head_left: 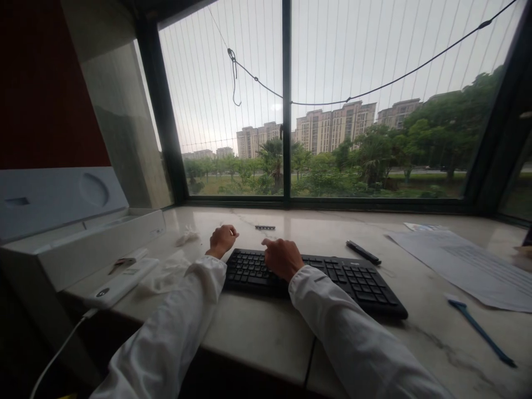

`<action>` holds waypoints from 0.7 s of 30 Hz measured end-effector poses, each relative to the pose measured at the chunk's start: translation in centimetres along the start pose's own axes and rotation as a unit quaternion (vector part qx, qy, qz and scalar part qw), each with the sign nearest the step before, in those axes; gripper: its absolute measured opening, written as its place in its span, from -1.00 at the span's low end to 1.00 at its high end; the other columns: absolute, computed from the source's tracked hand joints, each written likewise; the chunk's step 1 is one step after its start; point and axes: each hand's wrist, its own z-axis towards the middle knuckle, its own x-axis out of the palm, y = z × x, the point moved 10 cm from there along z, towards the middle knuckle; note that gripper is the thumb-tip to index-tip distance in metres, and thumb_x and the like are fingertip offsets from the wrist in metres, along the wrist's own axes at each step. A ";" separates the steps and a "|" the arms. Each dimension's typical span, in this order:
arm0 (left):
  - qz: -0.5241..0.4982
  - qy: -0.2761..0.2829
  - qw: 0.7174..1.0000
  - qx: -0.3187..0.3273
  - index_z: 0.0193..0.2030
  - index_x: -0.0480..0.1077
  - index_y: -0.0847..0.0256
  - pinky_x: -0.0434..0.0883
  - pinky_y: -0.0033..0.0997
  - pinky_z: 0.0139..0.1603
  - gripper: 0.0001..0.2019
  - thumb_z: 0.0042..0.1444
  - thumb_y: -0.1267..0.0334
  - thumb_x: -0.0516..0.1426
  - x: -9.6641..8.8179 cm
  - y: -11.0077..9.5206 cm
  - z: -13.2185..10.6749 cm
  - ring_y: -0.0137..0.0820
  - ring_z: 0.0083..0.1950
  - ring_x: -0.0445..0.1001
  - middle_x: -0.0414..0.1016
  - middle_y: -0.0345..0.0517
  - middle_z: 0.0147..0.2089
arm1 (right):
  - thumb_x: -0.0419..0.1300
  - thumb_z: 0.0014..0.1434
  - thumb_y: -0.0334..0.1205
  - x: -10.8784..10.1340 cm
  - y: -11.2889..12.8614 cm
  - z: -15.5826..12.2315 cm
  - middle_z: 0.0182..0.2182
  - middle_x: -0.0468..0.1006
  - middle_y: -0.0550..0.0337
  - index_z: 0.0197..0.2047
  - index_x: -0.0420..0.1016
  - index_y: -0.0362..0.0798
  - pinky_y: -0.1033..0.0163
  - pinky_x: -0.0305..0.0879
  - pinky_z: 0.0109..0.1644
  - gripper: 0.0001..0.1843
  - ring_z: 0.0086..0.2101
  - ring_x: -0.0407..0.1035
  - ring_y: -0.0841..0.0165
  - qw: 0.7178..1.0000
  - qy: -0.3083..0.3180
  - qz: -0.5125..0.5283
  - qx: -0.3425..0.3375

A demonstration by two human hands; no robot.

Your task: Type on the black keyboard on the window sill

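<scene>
A black keyboard (pixel 332 277) lies on a pale marble sill (pixel 257 327) before a big window. My left hand (pixel 222 239) hovers just past the keyboard's far left corner, fingers curled into a loose fist; I cannot see anything in it. My right hand (pixel 282 257) rests over the keys left of the middle, fingers bent and pressed down on them. Both arms wear white sleeves.
An open white box (pixel 83 238) stands at the left, a white device with a cable (pixel 118 282) beside it. A crumpled tissue (pixel 187 235), a small dark strip (pixel 265 227), a black pen (pixel 363 252), paper sheets (pixel 469 266) and a blue tool (pixel 482 331) lie around.
</scene>
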 end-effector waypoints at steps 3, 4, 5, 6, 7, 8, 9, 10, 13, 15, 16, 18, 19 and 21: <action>0.010 -0.008 1.000 0.000 -0.31 0.44 0.07 0.31 -0.37 -0.30 -0.81 0.02 0.05 0.12 -0.2 0.0 0.0 -0.24 -0.21 0.45 0.51 -0.10 -0.26 | -0.06 0.15 -0.27 0.2 0.1 -0.1 -0.31 0.56 -0.03 -0.22 0.55 -0.04 0.22 0.24 -0.28 -0.66 -0.29 0.45 0.22 1.000 0.016 0.005 -0.005; 0.015 -0.008 1.000 -0.002 -0.28 0.43 0.07 0.31 -0.35 -0.30 -0.80 0.04 0.04 0.11 -0.3 0.1 0.1 -0.23 -0.20 0.45 0.51 -0.09 -0.25 | -0.05 0.15 -0.28 0.2 0.1 -0.2 -0.31 0.56 -0.03 -0.23 0.55 -0.04 0.21 0.24 -0.28 -0.66 -0.29 0.45 0.22 1.000 0.021 0.007 -0.006; 0.021 -0.007 1.000 -0.003 -0.26 0.42 0.07 0.31 -0.35 -0.29 -0.79 0.04 0.04 0.10 -0.2 0.2 0.1 -0.22 -0.20 0.45 0.51 -0.08 -0.24 | -0.05 0.16 -0.29 0.1 0.0 -0.2 -0.30 0.56 -0.04 -0.20 0.54 -0.04 0.21 0.24 -0.28 -0.66 -0.28 0.45 0.22 1.000 0.017 0.010 -0.004; 0.027 -0.005 1.000 -0.005 -0.25 0.42 0.06 0.31 -0.35 -0.29 -0.78 0.05 0.04 0.10 -0.2 0.3 0.1 -0.22 -0.19 0.45 0.51 -0.08 -0.24 | -0.06 0.17 -0.29 -0.1 -0.1 -0.2 -0.29 0.55 -0.04 -0.15 0.53 -0.04 0.21 0.25 -0.27 -0.65 -0.28 0.45 0.22 1.000 0.008 0.013 0.001; 0.032 -0.003 0.999 -0.008 -0.23 0.41 0.06 0.31 -0.35 -0.29 -0.78 0.05 0.04 0.10 -0.2 0.5 0.1 -0.22 -0.19 0.45 0.51 -0.08 -0.24 | -0.07 0.17 -0.30 -0.2 -0.2 -0.2 -0.29 0.55 -0.04 -0.13 0.51 -0.04 0.21 0.25 -0.27 -0.65 -0.28 0.45 0.22 1.000 0.001 0.014 0.006; 0.035 -0.001 0.999 -0.010 -0.22 0.41 0.05 0.31 -0.36 -0.28 -0.77 0.04 0.04 0.09 -0.1 0.6 0.1 -0.22 -0.18 0.45 0.51 -0.09 -0.24 | -0.06 0.17 -0.31 -0.2 -0.3 -0.2 -0.29 0.55 -0.05 -0.14 0.51 -0.05 0.21 0.25 -0.27 -0.65 -0.28 0.45 0.22 1.000 0.001 0.015 0.009; 0.038 0.003 0.999 -0.011 -0.22 0.41 0.05 0.31 -0.36 -0.28 -0.77 0.04 0.04 0.09 0.0 0.8 0.1 -0.22 -0.18 0.45 0.51 -0.10 -0.24 | -0.04 0.15 -0.31 -0.1 -0.3 -0.1 -0.30 0.55 -0.05 -0.18 0.53 -0.06 0.21 0.25 -0.28 -0.67 -0.28 0.46 0.21 1.000 0.007 0.013 0.008; 0.041 0.009 0.999 -0.010 -0.21 0.40 0.04 0.31 -0.37 -0.28 -0.77 0.04 0.04 0.09 0.2 0.9 0.1 -0.22 -0.18 0.45 0.51 -0.11 -0.25 | -0.02 0.12 -0.32 0.1 -0.4 -0.1 -0.32 0.55 -0.06 -0.23 0.54 -0.08 0.21 0.26 -0.29 -0.69 -0.28 0.46 0.20 1.000 0.013 0.010 0.006; 0.067 0.028 0.997 0.008 -0.16 0.37 0.04 0.32 -0.35 -0.26 -0.74 0.04 0.03 0.07 1.0 0.7 0.4 -0.22 -0.18 0.45 0.51 -0.09 -0.24 | 0.00 0.10 -0.33 -0.2 -0.6 0.0 -0.34 0.55 -0.06 -0.24 0.54 -0.09 0.20 0.26 -0.31 -0.71 -0.30 0.46 0.18 1.000 -0.006 0.008 0.008; 0.093 0.035 0.995 0.026 -0.10 0.34 0.05 0.33 -0.32 -0.23 -0.69 0.05 0.01 0.06 1.5 0.0 0.8 -0.20 -0.16 0.45 0.50 -0.04 -0.20 | -0.02 0.11 -0.33 -0.4 -0.9 0.1 -0.34 0.55 -0.06 -0.21 0.53 -0.09 0.19 0.27 -0.31 -0.69 -0.29 0.46 0.19 1.000 -0.020 0.010 0.013; 0.105 0.038 0.993 0.034 -0.08 0.33 0.06 0.33 -0.30 -0.21 -0.66 0.05 -0.02 0.05 1.8 -0.4 1.1 -0.19 -0.15 0.45 0.50 -0.02 -0.17 | -0.01 0.11 -0.33 -0.3 -0.9 0.1 -0.33 0.55 -0.07 -0.22 0.53 -0.09 0.19 0.27 -0.30 -0.70 -0.29 0.46 0.19 1.000 -0.015 0.012 0.012; 0.123 0.054 0.990 0.047 -0.05 0.32 0.08 0.33 -0.26 -0.16 -0.60 0.04 -0.07 0.05 2.6 -1.5 2.0 -0.17 -0.12 0.44 0.49 0.01 -0.14 | 0.01 0.09 -0.32 0.2 -0.8 0.1 -0.32 0.55 -0.09 -0.26 0.55 -0.11 0.18 0.28 -0.28 -0.72 -0.28 0.46 0.19 1.000 0.005 0.017 0.005; 0.130 0.066 0.988 0.052 -0.06 0.33 0.08 0.33 -0.25 -0.13 -0.59 0.03 -0.09 0.05 3.1 -2.0 2.6 -0.16 -0.10 0.43 0.49 0.02 -0.13 | 0.02 0.08 -0.32 0.3 -0.8 0.1 -0.32 0.56 -0.10 -0.28 0.55 -0.12 0.17 0.28 -0.27 -0.73 -0.28 0.46 0.19 1.000 0.009 0.020 0.004; 0.135 0.094 0.985 0.059 -0.08 0.36 0.08 0.32 -0.22 -0.09 -0.60 0.03 -0.09 0.05 4.3 -3.0 3.8 -0.14 -0.06 0.42 0.48 0.03 -0.11 | 0.02 0.08 -0.33 0.1 -1.0 0.1 -0.32 0.56 -0.10 -0.27 0.54 -0.12 0.18 0.29 -0.27 -0.73 -0.29 0.46 0.20 1.000 -0.006 0.024 0.011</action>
